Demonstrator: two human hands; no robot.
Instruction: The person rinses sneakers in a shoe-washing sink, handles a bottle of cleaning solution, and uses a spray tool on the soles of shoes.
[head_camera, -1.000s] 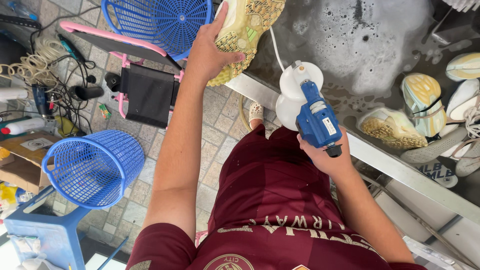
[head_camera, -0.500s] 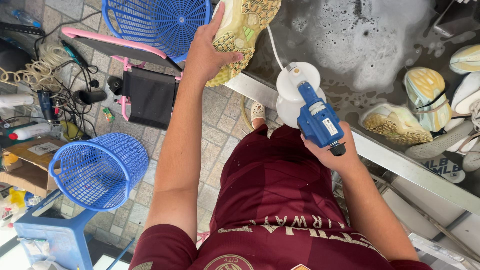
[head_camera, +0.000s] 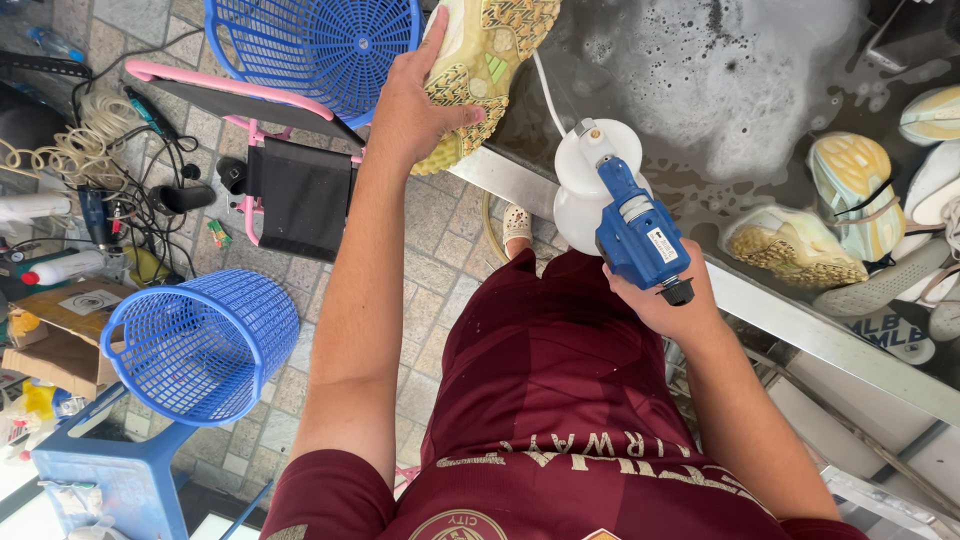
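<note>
- Two hands are occupied: the left hand (head_camera: 415, 115) is clasped around a yellowish shoe (head_camera: 480, 65), sole turned up for access.
- The right hand (head_camera: 665, 305) is closed on a blue power tool (head_camera: 635, 235), its white round head (head_camera: 590, 185) kept over the wet tabletop (head_camera: 730, 90).

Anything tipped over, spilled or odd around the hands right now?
Yes: the blue basket lies on its side on the blue stool. Shoes sit sole-up in the soapy basin. The left hand grips a shoe; the right hand grips the blue sprayer.

Two blue baskets (head_camera: 200, 345) (head_camera: 315, 50)
</note>
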